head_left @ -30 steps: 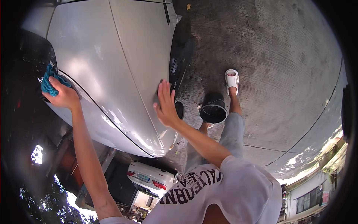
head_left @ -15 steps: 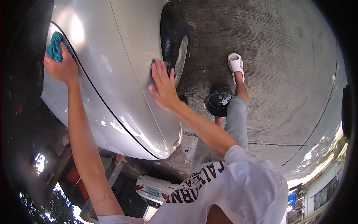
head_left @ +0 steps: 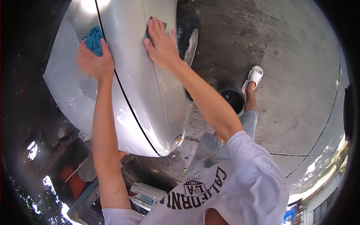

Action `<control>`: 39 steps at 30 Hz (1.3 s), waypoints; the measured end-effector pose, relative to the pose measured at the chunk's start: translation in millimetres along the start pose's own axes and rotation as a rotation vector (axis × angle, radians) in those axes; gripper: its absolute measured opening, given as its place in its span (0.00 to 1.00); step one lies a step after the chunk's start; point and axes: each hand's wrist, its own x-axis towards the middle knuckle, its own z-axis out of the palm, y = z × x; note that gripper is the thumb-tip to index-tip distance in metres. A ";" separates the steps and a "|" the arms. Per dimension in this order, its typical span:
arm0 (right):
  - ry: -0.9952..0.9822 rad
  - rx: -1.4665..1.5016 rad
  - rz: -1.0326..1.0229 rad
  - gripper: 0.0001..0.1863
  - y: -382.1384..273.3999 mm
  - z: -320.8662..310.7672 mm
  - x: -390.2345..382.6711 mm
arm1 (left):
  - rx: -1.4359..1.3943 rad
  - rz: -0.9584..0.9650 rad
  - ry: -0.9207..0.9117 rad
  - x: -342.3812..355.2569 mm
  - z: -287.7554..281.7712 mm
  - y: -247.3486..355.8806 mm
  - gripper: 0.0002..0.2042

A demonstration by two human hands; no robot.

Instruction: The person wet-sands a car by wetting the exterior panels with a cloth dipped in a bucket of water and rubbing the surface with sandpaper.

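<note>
Our left hand grips a teal cloth while our right hand lies flattened over a dark pad.

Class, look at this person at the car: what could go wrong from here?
The dark bucket stands close to the foot in the white slipper; a careless step might tip it.

The right hand lies over a dark piece, mostly hidden, against the silver car; any grit trapped there could scratch the paint.
</note>
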 end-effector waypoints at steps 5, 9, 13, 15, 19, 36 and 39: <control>-0.121 0.077 0.093 0.35 -19.9 25.3 -130.1 | 0.037 -0.097 -0.018 -7.8 -1.7 -6.7 0.24; -0.223 0.112 0.181 0.35 -20.7 50.4 -246.4 | 0.091 -0.111 -0.062 -4.2 -7.6 0.4 0.24; -0.030 0.073 0.121 0.33 -7.2 2.3 -37.2 | -0.032 -0.132 -0.061 -0.3 -0.3 1.7 0.24; -0.035 0.016 0.088 0.33 -2.7 2.3 -33.5 | -0.076 -0.137 -0.060 -5.3 3.6 2.5 0.24; -0.258 0.156 0.273 0.35 -26.2 49.6 -281.2 | 0.021 -0.128 -0.043 -4.3 2.7 1.8 0.24; -0.209 0.118 0.199 0.40 -20.9 53.5 -241.9 | 0.032 -0.143 -0.039 -11.5 -0.8 -13.8 0.24; -0.053 0.001 0.183 0.37 23.6 -0.2 -62.7 | -0.016 -0.109 0.011 -2.8 -0.6 1.1 0.23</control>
